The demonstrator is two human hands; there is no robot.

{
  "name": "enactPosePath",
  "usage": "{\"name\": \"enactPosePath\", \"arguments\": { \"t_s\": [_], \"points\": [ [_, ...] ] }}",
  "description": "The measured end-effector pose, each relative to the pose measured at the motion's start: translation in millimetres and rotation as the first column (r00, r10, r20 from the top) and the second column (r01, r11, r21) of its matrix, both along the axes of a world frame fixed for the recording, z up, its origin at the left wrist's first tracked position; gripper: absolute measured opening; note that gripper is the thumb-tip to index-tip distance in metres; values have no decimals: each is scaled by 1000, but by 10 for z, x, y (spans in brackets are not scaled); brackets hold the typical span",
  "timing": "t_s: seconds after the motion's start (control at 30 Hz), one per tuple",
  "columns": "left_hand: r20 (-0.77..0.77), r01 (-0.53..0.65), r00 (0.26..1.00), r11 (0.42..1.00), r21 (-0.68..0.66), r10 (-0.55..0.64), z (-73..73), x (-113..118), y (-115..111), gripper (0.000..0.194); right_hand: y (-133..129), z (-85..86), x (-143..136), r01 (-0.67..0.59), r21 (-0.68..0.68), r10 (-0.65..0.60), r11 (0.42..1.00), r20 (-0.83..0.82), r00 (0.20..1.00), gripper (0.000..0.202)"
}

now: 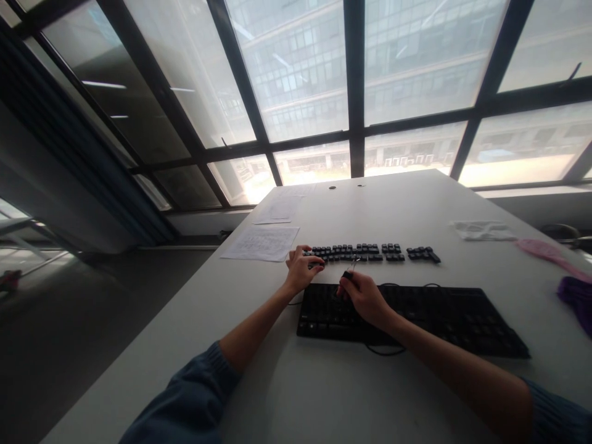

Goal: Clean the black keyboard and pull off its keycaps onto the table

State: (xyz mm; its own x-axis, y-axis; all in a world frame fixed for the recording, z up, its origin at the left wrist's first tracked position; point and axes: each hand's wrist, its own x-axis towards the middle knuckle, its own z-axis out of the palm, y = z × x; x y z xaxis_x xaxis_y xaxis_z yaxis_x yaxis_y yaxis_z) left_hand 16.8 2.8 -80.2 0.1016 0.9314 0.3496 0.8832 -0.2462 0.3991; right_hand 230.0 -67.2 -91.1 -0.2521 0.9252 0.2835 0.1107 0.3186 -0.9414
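My right hand [363, 296] is closed on the black handle of a keycap puller [354, 265], whose thin wire end points up and away from me. It is over the left half of a black keyboard [444, 317], which lies flat on the white table. Beyond the keyboard, loose black keycaps [370, 249] are laid out in rows. At the left end of those rows, my left hand [300, 268] has its thumb and fingers apart, touching or almost touching the end keycaps. Whether a keycap is between them is hard to make out.
Printed paper sheets [261, 242] lie on the table [259, 382] at the left. To the right are a white cloth or tissue [483, 230], a pink item [541, 250] and a purple cloth [576, 302]. A cable [386, 353] loops out near the keyboard's front edge. Tall windows stand behind.
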Motion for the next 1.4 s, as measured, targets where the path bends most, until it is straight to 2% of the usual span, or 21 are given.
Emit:
{"name": "enactPosePath", "arguments": {
  "t_s": [0.27, 0.43, 0.53, 0.67, 0.73, 0.8, 0.9, 0.97, 1.1, 1.2, 1.3, 1.4],
  "points": [
    [-16, -16, 1000, 999, -50, 16, -42, -33, 2, 16, -12, 20, 0, -11, -29, 10, 1000, -13, 1000, 33],
    [-18, -51, 999, 997, -62, 50, -46, -34, 17, 21, -4, 45, 9, -8, -21, 7, 1000, -85, 996, 36],
    [21, -58, 998, 997, -50, 59, 25, -46, 13, 27, 6, 69, 30, 43, 4, -43, 999, -129, 991, 34],
    [85, -75, 994, 992, 105, 66, 203, 1, -147, 23, -11, 126, 85, 68, 26, -67, 997, -33, 997, 26],
    [95, -23, 995, 985, 170, 7, 263, 75, -341, 15, -37, 156, 108, 31, 38, -33, 999, 54, 998, 24],
    [94, 68, 992, 984, 165, -84, 270, 165, -588, 13, -69, 173, 114, -2, 55, -5, 999, 118, 993, 25],
    [105, 185, 975, 977, 102, -195, 197, 273, -925, 17, -102, 168, 91, -30, 73, 17, 997, 169, 985, 26],
    [114, 227, 966, 971, 72, -234, 127, 303, -1053, 18, -108, 153, 65, -44, 78, 28, 996, 199, 980, 26],
    [128, 244, 960, 968, 53, -248, 30, 298, -1082, 19, -110, 142, 32, -72, 92, 46, 993, 252, 967, 25],
    [119, 266, 956, 963, 46, -269, 35, 295, -1061, 18, -138, 158, 32, -140, 170, 88, 975, 282, 955, 23],
    [101, 359, 928, 933, 12, -358, 101, 306, -1076, 18, -183, 163, 44, -231, 277, 139, 933, 315, 939, 16],
    [90, 474, 879, 879, -55, -469, 158, 312, -1071, 20, -218, 140, 66, -277, 331, 156, 902, 348, 925, 13]
  ]
}}
